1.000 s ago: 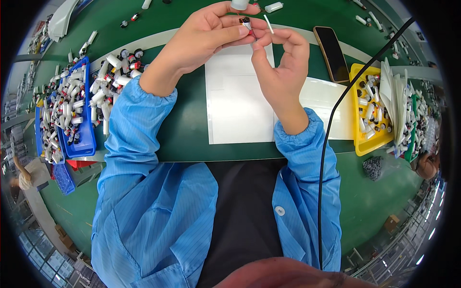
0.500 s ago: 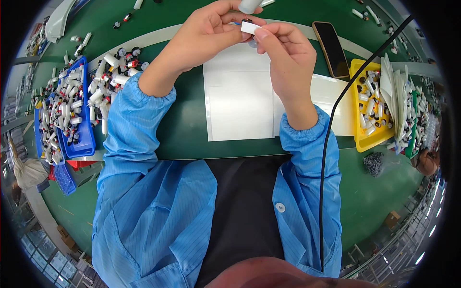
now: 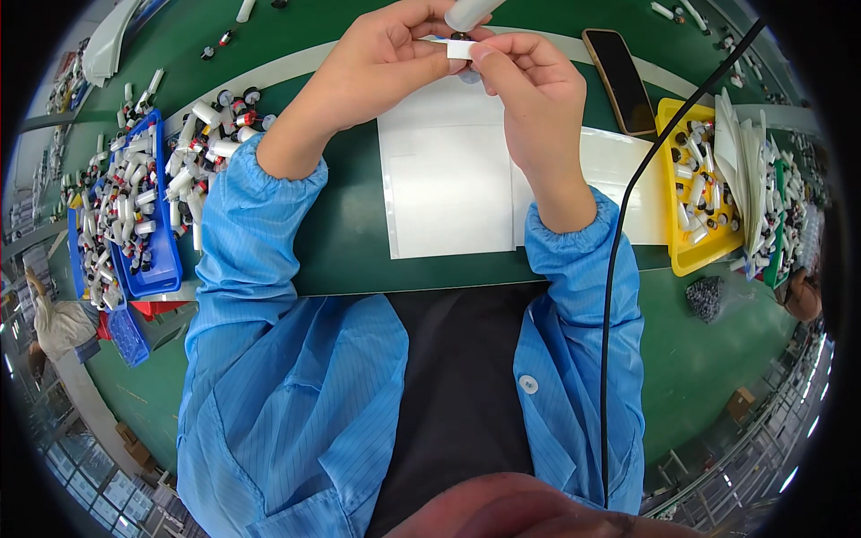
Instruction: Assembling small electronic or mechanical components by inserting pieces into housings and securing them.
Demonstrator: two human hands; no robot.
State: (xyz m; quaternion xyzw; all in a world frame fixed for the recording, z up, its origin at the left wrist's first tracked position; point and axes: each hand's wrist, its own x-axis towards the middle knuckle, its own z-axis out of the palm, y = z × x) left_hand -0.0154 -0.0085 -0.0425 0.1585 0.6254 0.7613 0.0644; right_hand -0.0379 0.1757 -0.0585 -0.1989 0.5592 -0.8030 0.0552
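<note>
Both hands meet at the top middle of the view, above the far end of a white sheet [image 3: 444,193]. My left hand [image 3: 377,65] has its fingers closed round a small part with a white translucent tube [image 3: 471,13] and a dark collar; the fingers hide much of it. Between the thumb and finger of my right hand [image 3: 543,99] is a small white strip [image 3: 461,49], laid against the part below the dark collar. The left fingertips touch the strip's other end. A pale round end of the part shows just beneath the strip.
Blue trays [image 3: 161,260] heaped with white tubes with black and red ends stand left, beside a loose pile [image 3: 193,152]. On the right are a phone [image 3: 621,81], a yellow tray [image 3: 686,260] of similar parts and a stack of sheets [image 3: 731,170]. A black cable [image 3: 619,233] crosses the right side.
The white strip has turned to lie more nearly level against the part. The tube is tilted a little more to the right, and both hands have barely shifted.
</note>
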